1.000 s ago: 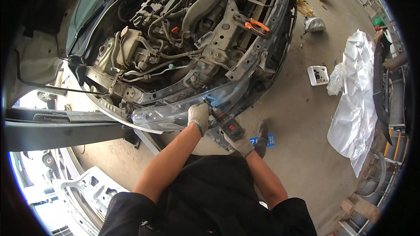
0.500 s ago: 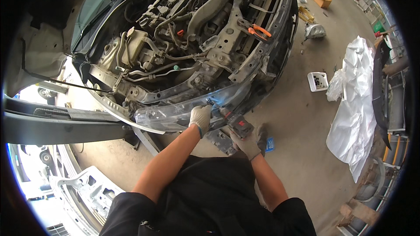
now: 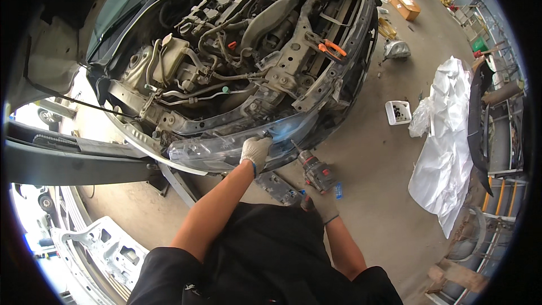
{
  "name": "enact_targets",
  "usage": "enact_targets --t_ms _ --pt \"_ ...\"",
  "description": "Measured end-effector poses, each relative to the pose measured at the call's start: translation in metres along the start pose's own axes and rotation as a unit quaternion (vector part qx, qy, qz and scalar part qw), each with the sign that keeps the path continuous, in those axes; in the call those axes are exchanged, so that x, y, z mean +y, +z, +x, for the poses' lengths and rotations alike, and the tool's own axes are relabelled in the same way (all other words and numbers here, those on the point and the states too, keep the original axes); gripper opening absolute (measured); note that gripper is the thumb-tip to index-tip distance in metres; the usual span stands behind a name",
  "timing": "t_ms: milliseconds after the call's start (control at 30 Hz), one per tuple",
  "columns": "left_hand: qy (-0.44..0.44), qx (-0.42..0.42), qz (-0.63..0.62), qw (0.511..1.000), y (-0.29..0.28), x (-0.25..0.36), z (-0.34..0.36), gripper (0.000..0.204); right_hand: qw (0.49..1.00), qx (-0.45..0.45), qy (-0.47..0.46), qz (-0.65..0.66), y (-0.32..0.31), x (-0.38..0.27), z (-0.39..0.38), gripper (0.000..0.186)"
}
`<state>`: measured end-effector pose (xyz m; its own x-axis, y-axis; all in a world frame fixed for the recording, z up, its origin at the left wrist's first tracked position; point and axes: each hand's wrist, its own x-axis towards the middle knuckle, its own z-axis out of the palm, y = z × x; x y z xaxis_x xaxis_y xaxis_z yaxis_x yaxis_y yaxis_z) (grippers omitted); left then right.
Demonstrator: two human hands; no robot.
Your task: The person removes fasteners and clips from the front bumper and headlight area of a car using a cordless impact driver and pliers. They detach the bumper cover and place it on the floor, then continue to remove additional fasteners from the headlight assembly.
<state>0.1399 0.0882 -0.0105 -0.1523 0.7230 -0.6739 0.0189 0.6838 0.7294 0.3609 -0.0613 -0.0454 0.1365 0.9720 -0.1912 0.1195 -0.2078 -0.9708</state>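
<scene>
My right hand [image 3: 325, 205], in a light knitted glove, grips a cordless drill [image 3: 317, 171] by its handle. The drill's thin bit points up and left, apart from the car's front. My left hand [image 3: 256, 150], gloved too, is closed at the upper edge of a clear headlight [image 3: 214, 149] at the car's front corner. Whatever its fingertips pinch is too small to make out. A bluish light falls on the headlight lens beside them. Orange-handled pliers [image 3: 332, 49] lie on the front frame, beyond both hands.
The engine bay [image 3: 226, 28] lies exposed ahead. On the floor to the right are a white tub [image 3: 398, 113] of small dark parts, a loose headlight [image 3: 397, 50], silvery sheeting [image 3: 443, 147] and a cardboard box [image 3: 402, 1]. A lift arm [image 3: 84, 164] extends at left.
My right hand has drawn the drill back from the headlight, down and to the right. My left hand stays at the headlight's edge. The view has shifted slightly.
</scene>
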Motion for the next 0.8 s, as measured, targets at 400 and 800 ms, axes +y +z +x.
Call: enact_targets --t_ms 400,800 --pt "0.107 -0.029 0.162 0.981 -0.016 -0.023 -0.014 0.046 0.999 -0.013 0.016 0.031 0.003 -0.022 -0.007 0.021" --pt "0.155 0.091 0.347 0.92 0.0 -0.003 0.005 0.047 0.999 0.0 -0.049 -0.011 0.001 -0.02 -0.011 0.022"
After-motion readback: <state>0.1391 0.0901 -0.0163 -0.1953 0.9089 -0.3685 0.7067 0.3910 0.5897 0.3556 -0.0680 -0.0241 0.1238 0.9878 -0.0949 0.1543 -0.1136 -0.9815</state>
